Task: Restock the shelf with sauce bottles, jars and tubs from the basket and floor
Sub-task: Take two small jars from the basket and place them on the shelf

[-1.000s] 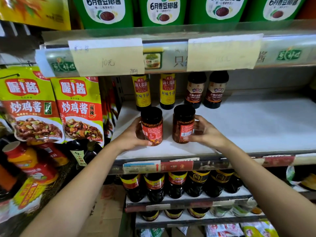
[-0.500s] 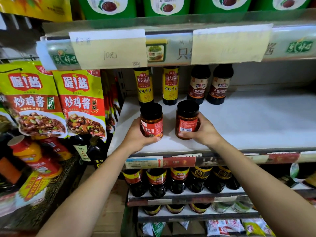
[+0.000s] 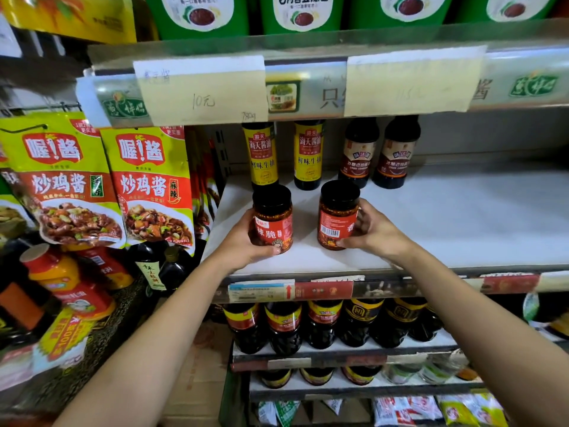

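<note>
The left hand is wrapped around the left jar of red chili sauce, and the right hand is wrapped around the right jar. Both jars seem to stand near the front of the white shelf, side by side but not touching. Only four tall sauce bottles stand behind them and a lot of white shelf shows to the right, so I think the job has just started and lots more must go up.

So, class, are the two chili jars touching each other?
Apart. The head view shows bare white shelf between the left jar and the right jar.
</note>
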Tool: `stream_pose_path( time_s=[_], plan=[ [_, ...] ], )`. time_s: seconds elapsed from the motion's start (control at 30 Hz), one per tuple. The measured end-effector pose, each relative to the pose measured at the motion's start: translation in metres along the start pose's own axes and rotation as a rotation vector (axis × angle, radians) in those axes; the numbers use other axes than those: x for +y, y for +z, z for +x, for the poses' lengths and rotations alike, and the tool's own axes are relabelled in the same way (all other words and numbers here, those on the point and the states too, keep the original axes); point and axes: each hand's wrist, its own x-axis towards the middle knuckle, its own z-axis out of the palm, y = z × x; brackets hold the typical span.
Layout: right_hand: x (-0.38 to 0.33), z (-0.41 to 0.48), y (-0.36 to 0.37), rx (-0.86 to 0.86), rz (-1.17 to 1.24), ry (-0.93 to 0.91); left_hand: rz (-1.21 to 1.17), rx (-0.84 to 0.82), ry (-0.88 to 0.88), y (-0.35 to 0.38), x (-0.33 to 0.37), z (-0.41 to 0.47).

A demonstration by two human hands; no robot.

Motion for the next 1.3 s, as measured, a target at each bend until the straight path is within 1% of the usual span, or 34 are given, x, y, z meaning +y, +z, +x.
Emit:
stream_pose_path(
  time_s=[0.2,0.37,0.6,0.7,0.73,0.87,0.93,1.0,1.2,1.3],
  plan=[
    [0.002,0.0,0.002,0.056,-0.026,0.022,0.01,0.053,0.021,0.003,-0.005,0.0],
    [0.001,0.0,0.01,0.148,-0.181,0.001,0.056,0.161,0.045,0.009,-0.006,-0.003],
    [0.002,-0.001,0.025,0.245,-0.31,-0.059,0.082,0.223,0.043,0.016,-0.004,-0.004],
    [0.002,-0.001,0.028,0.251,-0.333,-0.044,0.05,0.194,0.021,0.016,-0.003,-0.004],
    [0.0,-0.002,0.027,0.23,-0.292,-0.038,0.04,0.17,0.016,0.015,-0.002,-0.005],
    [-0.003,-0.007,0.018,0.053,0.02,-0.001,0.007,0.066,0.014,0.01,0.0,-0.007],
    [-0.002,-0.005,0.016,0.023,0.072,0.014,-0.025,0.043,0.008,0.008,0.0,-0.007],
    [0.0,-0.003,0.018,0.044,0.052,0.023,-0.05,0.043,-0.001,0.008,-0.001,-0.007],
    [-0.002,-0.002,0.022,0.19,-0.139,0.021,-0.042,0.077,0.004,0.009,-0.004,-0.007],
    [-0.003,-0.003,0.023,0.235,-0.183,0.007,-0.034,0.095,-0.002,0.009,-0.004,-0.007]
  ],
)
